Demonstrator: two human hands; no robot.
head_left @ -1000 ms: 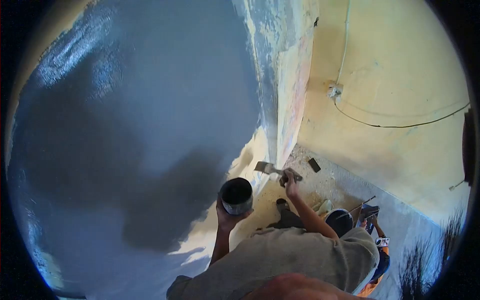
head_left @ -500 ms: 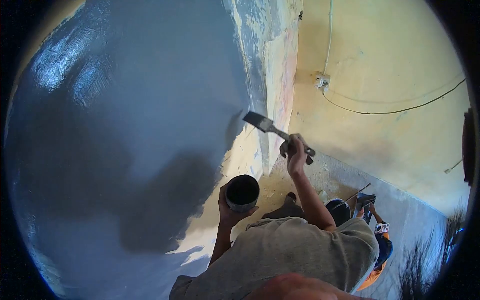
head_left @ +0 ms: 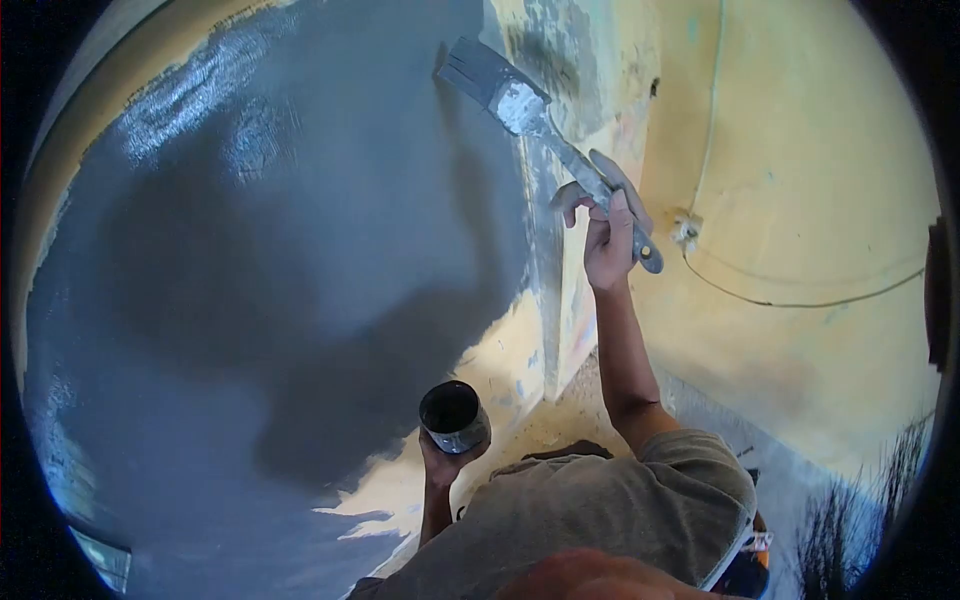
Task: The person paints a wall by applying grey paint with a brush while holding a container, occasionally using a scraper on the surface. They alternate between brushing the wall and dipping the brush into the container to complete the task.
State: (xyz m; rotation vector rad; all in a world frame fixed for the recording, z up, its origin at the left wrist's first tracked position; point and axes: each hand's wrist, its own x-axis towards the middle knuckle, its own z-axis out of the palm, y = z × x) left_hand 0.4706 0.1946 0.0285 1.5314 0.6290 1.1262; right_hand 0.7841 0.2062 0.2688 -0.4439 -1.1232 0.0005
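Head view: biggest change from a moment ago is the brush. The right hand [head_left: 612,240] was down low by the corner, and now that arm is stretched well up along the wall. That puts the wide, flat paintbrush [head_left: 520,107] right at the side border of the grey coat [head_left: 370,180], bristles angled up and left. They look to be on the paint or just off it, hard to tell with the fisheye and that shadow. The fingers are wrapped loosely round the handle, thumb laid along it, with the butt end poking out past the palm.

The left hand [head_left: 440,465] cups a small round paint pot [head_left: 455,415] down low, fingers curled about its base, mouth facing up.

Surface-wise, the grey is shiny and ridged at upper left, flatter in the middle, and ragged where it meets bare cream wall [head_left: 500,345]. Over on the right there's a yellowish wall [head_left: 800,150] with a junction box [head_left: 686,230] and a drooping cable [head_left: 800,304].
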